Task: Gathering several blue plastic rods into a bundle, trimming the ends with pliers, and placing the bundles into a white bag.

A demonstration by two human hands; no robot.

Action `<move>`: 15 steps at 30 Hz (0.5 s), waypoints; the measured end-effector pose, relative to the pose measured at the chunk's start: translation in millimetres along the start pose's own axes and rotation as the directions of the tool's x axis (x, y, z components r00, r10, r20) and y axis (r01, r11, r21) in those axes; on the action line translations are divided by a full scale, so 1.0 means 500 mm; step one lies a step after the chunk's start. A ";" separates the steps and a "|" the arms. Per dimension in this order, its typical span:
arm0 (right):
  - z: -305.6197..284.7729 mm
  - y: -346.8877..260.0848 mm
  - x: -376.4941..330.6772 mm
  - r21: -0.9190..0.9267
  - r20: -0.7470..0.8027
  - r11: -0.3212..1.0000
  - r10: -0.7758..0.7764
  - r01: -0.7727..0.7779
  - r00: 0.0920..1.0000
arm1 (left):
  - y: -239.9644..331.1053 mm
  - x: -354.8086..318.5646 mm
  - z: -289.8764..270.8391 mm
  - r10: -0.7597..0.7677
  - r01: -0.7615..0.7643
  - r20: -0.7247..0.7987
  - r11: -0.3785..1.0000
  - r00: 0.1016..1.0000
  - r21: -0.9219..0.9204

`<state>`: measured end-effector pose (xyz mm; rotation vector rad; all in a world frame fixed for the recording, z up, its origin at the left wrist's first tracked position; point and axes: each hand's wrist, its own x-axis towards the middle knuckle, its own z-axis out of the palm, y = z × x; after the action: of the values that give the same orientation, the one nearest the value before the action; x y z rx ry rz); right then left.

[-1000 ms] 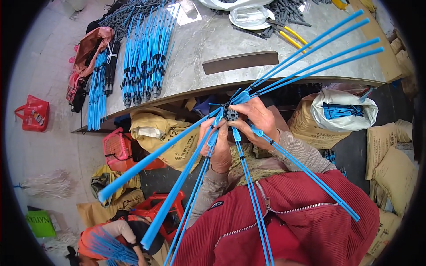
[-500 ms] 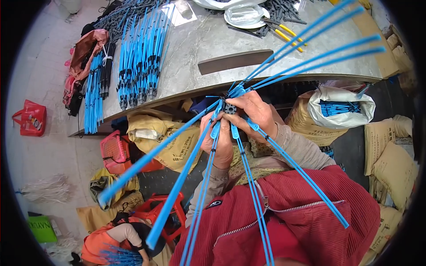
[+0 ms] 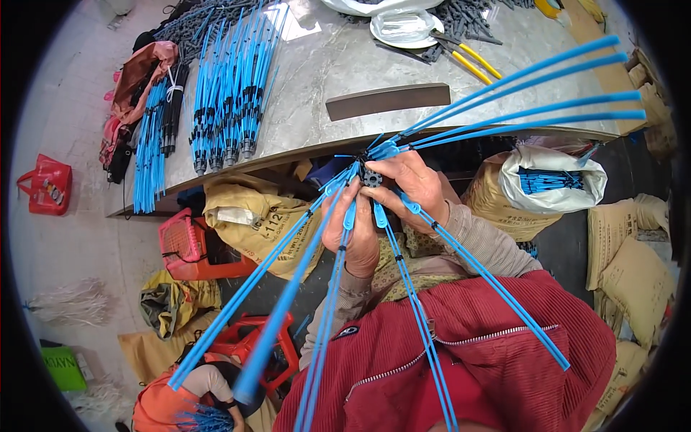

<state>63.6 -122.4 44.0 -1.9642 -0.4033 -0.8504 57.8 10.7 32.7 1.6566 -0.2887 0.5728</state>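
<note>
Both hands meet in front of my chest around a small black toothed hub (image 3: 371, 176). Long blue plastic ribs (image 3: 518, 90) fan out from the hub in every direction, some up to the right, some down past my red vest. My left hand (image 3: 353, 230) grips the ribs that hang down below the hub. My right hand (image 3: 407, 183) pinches the hub and the rib ends beside it. The hub sits just below the edge of a grey table (image 3: 317, 79).
Bundles of finished blue ribs (image 3: 230, 93) lie on the table's left part, with yellow-handled pliers (image 3: 471, 61) and a white bowl (image 3: 399, 25) farther back. Yellow sacks (image 3: 248, 223), red stools (image 3: 183, 241) and a white bag of blue parts (image 3: 551, 180) stand on the floor. Another person (image 3: 194, 392) crouches at lower left.
The rib assembly and both hands have stayed in the same grip, shifting only slightly; the fanned ribs at upper right have turned a little.
</note>
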 end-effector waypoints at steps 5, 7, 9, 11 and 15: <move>0.002 0.003 0.006 -0.018 -0.020 0.998 -0.068 0.067 0.998 | -0.001 0.007 -0.010 0.012 -0.009 0.066 0.999 0.998 -0.048; 0.003 0.004 0.006 -0.017 -0.027 0.996 -0.094 0.093 0.995 | -0.005 0.009 -0.015 0.013 -0.009 0.085 0.998 0.996 -0.056; 0.003 0.005 0.006 -0.020 -0.028 0.996 -0.093 0.092 0.995 | -0.010 0.011 -0.018 0.020 -0.011 0.124 0.997 0.992 -0.072; 0.003 0.002 0.011 -0.017 -0.027 0.995 -0.097 0.096 0.995 | -0.014 0.016 -0.022 0.044 -0.039 0.127 0.998 0.991 -0.041; 0.005 -0.008 0.016 -0.022 -0.004 0.997 -0.071 0.071 0.997 | -0.010 0.023 -0.024 0.055 -0.056 0.143 0.998 0.988 0.000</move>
<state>67.9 -118.8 51.3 -1.9780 -0.4648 -0.9075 67.5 24.6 35.4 1.7013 -0.4399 0.4971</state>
